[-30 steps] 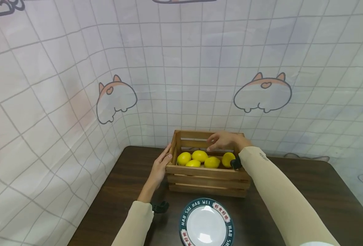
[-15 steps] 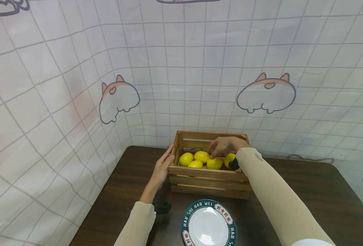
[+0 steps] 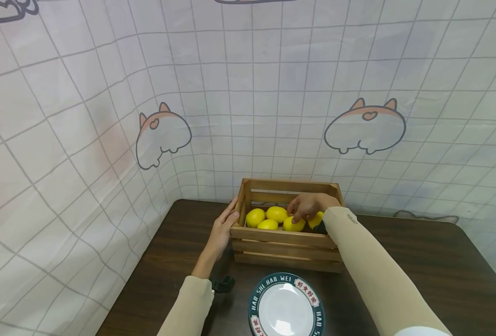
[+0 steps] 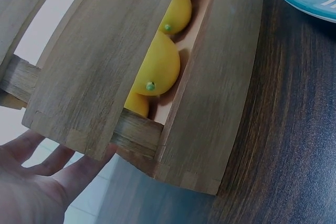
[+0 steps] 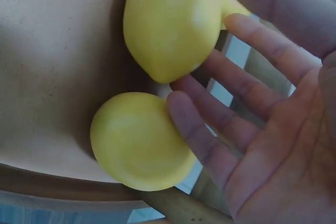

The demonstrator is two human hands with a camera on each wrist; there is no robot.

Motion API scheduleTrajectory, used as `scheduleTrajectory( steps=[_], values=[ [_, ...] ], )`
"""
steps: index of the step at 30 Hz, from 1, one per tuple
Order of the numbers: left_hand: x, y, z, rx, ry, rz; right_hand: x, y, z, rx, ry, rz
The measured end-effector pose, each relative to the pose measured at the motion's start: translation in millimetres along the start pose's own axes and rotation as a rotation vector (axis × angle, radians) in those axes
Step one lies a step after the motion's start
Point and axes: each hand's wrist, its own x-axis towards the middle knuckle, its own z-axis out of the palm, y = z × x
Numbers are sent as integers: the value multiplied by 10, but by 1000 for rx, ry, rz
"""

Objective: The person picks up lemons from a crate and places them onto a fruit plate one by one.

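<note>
Crate (image 3: 286, 252), wooden, slatted, standing upright on the dark desk (image 3: 403, 252); five yellow lemons visible inside. Front-centre lemon (image 3: 292, 226): at the tips of the right hand (image 3: 311, 203), thumb to one side, fingers spread apart and slightly bent, reaching past its far end; whether they press on it is hard to tell. Right-end lemon (image 3: 314, 221): just beside the little finger, partly hidden by the wrist in the head view. Left hand (image 3: 221, 228): against the crate's left end, fingers nearly straight, a little apart. Plate (image 3: 265, 285), green-rimmed, lettered: near the crate's front.
</note>
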Motion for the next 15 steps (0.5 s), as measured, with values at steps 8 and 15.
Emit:
scheduleTrajectory(
  steps=[8,15],
  values=[
    [11,-15,-8,11,4,-1,61,45,-3,-63,11,1],
    [17,-37,-4,7,7,-5,80,34,-5,-88,0,15]
  ],
)
